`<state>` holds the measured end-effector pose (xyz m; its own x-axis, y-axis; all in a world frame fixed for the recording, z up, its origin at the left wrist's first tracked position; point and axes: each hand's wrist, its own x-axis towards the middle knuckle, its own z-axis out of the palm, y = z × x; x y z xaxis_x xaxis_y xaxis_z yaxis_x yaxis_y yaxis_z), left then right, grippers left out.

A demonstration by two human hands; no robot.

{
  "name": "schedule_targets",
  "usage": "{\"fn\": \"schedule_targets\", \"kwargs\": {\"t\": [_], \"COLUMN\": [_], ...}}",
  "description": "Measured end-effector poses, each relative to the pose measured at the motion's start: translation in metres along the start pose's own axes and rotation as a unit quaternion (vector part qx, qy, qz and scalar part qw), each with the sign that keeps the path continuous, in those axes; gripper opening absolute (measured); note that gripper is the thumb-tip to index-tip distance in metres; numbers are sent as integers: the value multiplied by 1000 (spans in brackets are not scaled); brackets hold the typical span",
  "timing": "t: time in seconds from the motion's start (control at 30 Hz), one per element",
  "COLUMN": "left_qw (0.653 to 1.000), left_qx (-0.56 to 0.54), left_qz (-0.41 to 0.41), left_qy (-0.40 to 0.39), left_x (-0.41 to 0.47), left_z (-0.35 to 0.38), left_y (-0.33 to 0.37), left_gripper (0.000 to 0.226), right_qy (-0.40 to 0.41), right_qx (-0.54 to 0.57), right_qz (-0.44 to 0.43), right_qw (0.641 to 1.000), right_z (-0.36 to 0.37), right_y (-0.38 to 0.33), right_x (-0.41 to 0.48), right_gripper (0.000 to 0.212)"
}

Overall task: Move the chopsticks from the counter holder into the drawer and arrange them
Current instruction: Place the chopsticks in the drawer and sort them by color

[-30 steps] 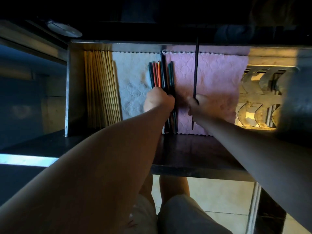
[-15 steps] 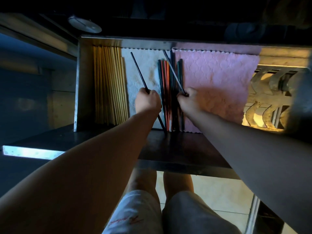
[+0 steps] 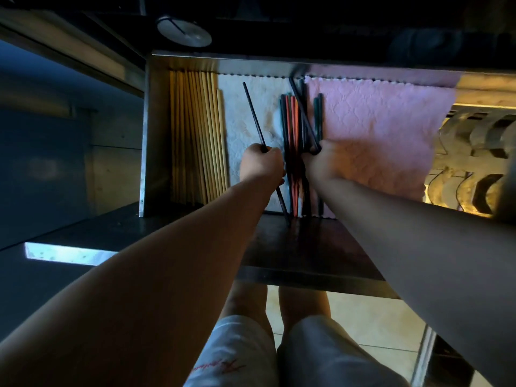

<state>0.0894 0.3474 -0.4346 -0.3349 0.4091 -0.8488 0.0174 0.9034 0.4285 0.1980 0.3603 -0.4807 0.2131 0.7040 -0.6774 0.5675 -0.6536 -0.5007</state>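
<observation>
The open metal drawer [image 3: 148,129] is lined with a white cloth [image 3: 240,107] and a pink cloth [image 3: 377,127]. Several dark and red chopsticks [image 3: 291,121] lie in a bundle where the two cloths meet. My left hand [image 3: 261,166] is shut on one black chopstick [image 3: 252,113] that slants up to the left over the white cloth. Just right of the bundle, my right hand [image 3: 321,160] is shut on another black chopstick [image 3: 301,107], which leans across the bundle. Several bamboo chopsticks [image 3: 195,135] lie in a row at the drawer's left side.
A round metal lid [image 3: 183,32] sits on the dark counter beyond the drawer. A shiny slotted metal rack [image 3: 474,163] fills the drawer's right end. The drawer's dark front edge [image 3: 307,247] is below my hands, with my legs and tiled floor underneath.
My right hand has brought its black chopstick from over the pink cloth leftward onto the bundle. My left hand has picked up a black chopstick and now holds it slanted.
</observation>
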Motion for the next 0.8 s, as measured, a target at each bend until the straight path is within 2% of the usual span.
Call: {"fn": "schedule_targets", "kwargs": {"t": [0.1,0.13,0.2,0.3,0.5,0.63,0.8], "left_qw": [1000,1000,1000,999,993,985,975], "left_qx": [2,6,18,47,105,146,203], "left_qz": [-4,-5,-1,6,44,64,70], "left_qy": [-10,-13,-15,-14,39,58,63], "left_x": [0,-1,-4,-6,-5,-5,-7], "left_z": [-2,-1,1,9,40,55,63], "left_y": [2,4,7,11,11,13,14], "left_gripper": [18,17,12,11,16,27,29], "right_qy": [-18,-16,-5,15,34,34,23], "right_qx": [-19,7,33,-2,-6,2,42], "right_qz": [45,44,44,30,-20,-36,-44], "right_qw": [999,999,999,999,999,999,998], "right_z": [-5,-6,-12,-26,-46,-56,-60], "right_y": [-6,-5,-2,3,16,16,18], "right_x": [0,2,-1,-8,-12,-21,-23], "right_gripper": [45,48,34,15,33,33,35]}}
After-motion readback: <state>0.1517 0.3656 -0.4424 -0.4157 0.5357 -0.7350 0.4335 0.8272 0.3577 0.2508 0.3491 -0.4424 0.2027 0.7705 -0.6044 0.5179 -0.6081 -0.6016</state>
